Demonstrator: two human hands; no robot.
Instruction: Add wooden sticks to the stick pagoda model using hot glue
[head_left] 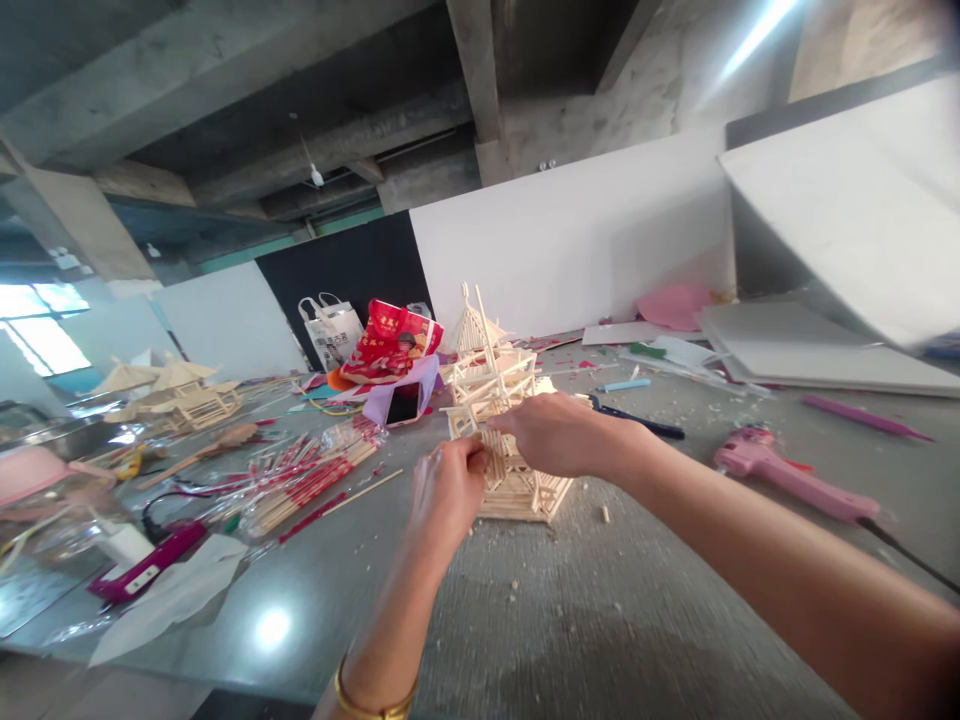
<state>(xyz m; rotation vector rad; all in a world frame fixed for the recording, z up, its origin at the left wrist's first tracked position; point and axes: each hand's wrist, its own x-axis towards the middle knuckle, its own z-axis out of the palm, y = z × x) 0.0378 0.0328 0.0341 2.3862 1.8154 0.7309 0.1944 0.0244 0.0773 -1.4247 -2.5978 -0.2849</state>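
A tower-like model house (529, 500) built from thin wooden sticks stands on the grey table, with a pointed slatted roof (474, 330) at its top. On its near side is a small slatted stick panel (494, 458); I cannot tell whether it is fastened to the model. My left hand (450, 490) is closed, thumb and fingertips pinching at the panel's left edge. My right hand (559, 435) reaches in from the right with curled fingers, the index finger pointing at the panel's upper edge. Its fingertips are partly hidden, and what they hold does not show.
A pink glue gun (795, 480) lies at the right with its cord. Dark-handled pliers (645, 420) rest behind my right forearm. Stick bundles (315, 480), a phone (403, 403), a purple power strip (150, 562) and more stick models (180, 395) are at the left.
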